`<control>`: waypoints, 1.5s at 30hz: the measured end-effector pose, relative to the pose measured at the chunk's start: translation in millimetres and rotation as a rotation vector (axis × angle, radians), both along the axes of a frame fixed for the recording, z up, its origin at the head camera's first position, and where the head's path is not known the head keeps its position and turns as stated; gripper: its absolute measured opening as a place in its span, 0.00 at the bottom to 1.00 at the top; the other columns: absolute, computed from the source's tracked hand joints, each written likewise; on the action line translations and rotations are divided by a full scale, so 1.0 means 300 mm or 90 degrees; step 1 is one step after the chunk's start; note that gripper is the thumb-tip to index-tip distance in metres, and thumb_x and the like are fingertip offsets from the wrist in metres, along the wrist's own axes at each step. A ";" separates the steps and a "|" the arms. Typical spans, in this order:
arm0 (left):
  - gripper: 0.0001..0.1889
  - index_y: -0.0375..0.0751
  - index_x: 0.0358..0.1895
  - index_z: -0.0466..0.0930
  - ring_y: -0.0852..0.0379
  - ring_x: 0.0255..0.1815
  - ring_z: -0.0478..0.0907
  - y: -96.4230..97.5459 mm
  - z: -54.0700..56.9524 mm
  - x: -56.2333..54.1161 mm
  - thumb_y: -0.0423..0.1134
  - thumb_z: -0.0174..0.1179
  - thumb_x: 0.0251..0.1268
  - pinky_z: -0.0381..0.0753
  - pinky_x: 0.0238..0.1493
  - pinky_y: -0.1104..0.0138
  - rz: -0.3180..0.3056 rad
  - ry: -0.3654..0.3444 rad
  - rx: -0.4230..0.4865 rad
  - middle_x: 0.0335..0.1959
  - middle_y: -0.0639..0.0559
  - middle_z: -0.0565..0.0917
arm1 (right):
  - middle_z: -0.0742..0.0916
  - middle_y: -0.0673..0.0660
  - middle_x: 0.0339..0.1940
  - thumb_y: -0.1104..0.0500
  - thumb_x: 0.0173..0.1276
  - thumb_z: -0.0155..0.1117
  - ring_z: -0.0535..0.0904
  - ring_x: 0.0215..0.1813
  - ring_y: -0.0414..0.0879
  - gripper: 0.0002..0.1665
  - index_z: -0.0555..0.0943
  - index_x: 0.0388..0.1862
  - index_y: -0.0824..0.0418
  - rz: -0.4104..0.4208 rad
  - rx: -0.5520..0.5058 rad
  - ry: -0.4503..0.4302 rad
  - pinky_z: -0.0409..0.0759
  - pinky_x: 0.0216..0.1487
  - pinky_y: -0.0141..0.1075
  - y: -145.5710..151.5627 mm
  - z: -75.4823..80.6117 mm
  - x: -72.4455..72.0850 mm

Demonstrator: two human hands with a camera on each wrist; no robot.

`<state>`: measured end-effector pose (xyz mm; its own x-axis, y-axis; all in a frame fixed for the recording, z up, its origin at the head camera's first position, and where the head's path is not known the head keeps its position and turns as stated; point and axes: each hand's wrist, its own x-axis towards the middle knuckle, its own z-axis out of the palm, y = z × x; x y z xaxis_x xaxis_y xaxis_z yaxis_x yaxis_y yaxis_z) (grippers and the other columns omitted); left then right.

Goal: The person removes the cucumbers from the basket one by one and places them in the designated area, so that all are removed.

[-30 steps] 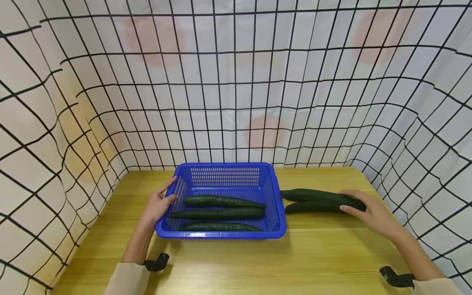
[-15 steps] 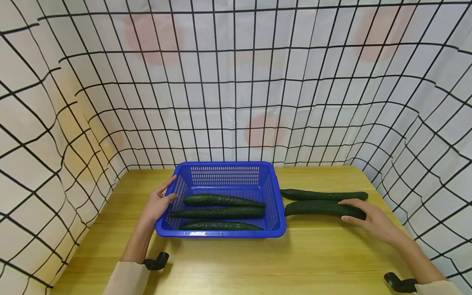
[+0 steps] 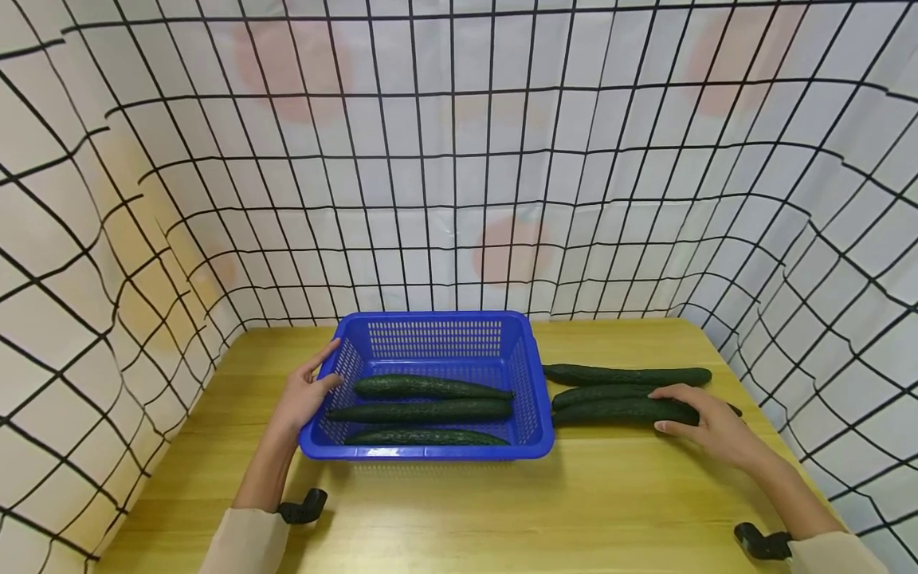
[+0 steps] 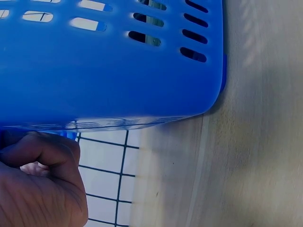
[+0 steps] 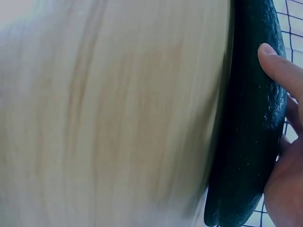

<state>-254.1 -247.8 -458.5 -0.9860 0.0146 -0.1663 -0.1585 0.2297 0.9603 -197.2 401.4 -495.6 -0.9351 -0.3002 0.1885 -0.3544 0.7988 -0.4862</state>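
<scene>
Three dark green cucumbers lie in a blue plastic basket (image 3: 428, 453): a rear one (image 3: 430, 388), a middle one (image 3: 423, 411) and a front one (image 3: 426, 437). My left hand (image 3: 301, 399) grips the basket's left rim, and its curled fingers show under the rim in the left wrist view. Right of the basket, my right hand (image 3: 706, 422) holds the nearest cucumber (image 5: 248, 123) near its right end, thumb on the near side and fingers over the far side. Close behind it lies another cucumber (image 3: 602, 393), partly covered by the hand. A third cucumber (image 3: 624, 376) lies farther back.
The wooden table (image 3: 459, 518) extends in front of the basket. A black-lined grid sheet (image 3: 445, 175) encloses the back and both sides. A black device is strapped to the left wrist (image 3: 304, 508) and another to the right wrist (image 3: 760, 542).
My right hand has shifted toward me, from the rear cucumbers to the nearest one. The cucumbers on the right now lie more spread out. My left hand stays on the basket.
</scene>
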 end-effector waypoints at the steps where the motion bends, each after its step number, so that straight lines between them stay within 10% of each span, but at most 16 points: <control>1: 0.36 0.66 0.82 0.57 0.43 0.50 0.86 0.000 0.001 -0.001 0.37 0.55 0.76 0.90 0.40 0.56 0.000 0.002 -0.005 0.73 0.26 0.69 | 0.83 0.57 0.65 0.48 0.69 0.72 0.75 0.67 0.56 0.27 0.80 0.65 0.47 0.002 0.005 0.008 0.75 0.58 0.64 0.000 -0.004 -0.003; 7: 0.36 0.65 0.82 0.57 0.40 0.52 0.85 -0.003 0.001 -0.002 0.36 0.54 0.76 0.90 0.41 0.55 -0.001 -0.006 -0.007 0.75 0.26 0.67 | 0.85 0.52 0.61 0.48 0.66 0.75 0.69 0.63 0.27 0.26 0.82 0.62 0.45 0.008 0.022 0.044 0.77 0.57 0.56 0.001 -0.014 -0.011; 16: 0.36 0.66 0.82 0.57 0.42 0.54 0.85 0.000 0.003 0.001 0.37 0.55 0.76 0.90 0.41 0.57 0.004 -0.004 -0.006 0.75 0.27 0.67 | 0.83 0.59 0.60 0.52 0.62 0.79 0.78 0.57 0.65 0.26 0.83 0.59 0.49 0.017 0.011 0.046 0.79 0.52 0.64 -0.009 -0.008 -0.018; 29: 0.36 0.66 0.82 0.57 0.39 0.51 0.86 -0.001 0.003 0.002 0.36 0.54 0.76 0.90 0.41 0.55 0.001 0.004 0.006 0.73 0.25 0.68 | 0.83 0.60 0.62 0.44 0.70 0.71 0.79 0.61 0.64 0.26 0.82 0.61 0.55 -0.027 0.020 0.033 0.78 0.56 0.63 -0.091 0.054 -0.033; 45: 0.36 0.65 0.82 0.56 0.38 0.53 0.85 -0.001 -0.007 -0.002 0.36 0.54 0.76 0.90 0.42 0.53 -0.006 0.011 0.003 0.75 0.26 0.67 | 0.85 0.52 0.60 0.48 0.74 0.67 0.81 0.62 0.56 0.19 0.82 0.61 0.49 0.048 -0.045 0.080 0.80 0.61 0.59 -0.342 0.155 -0.102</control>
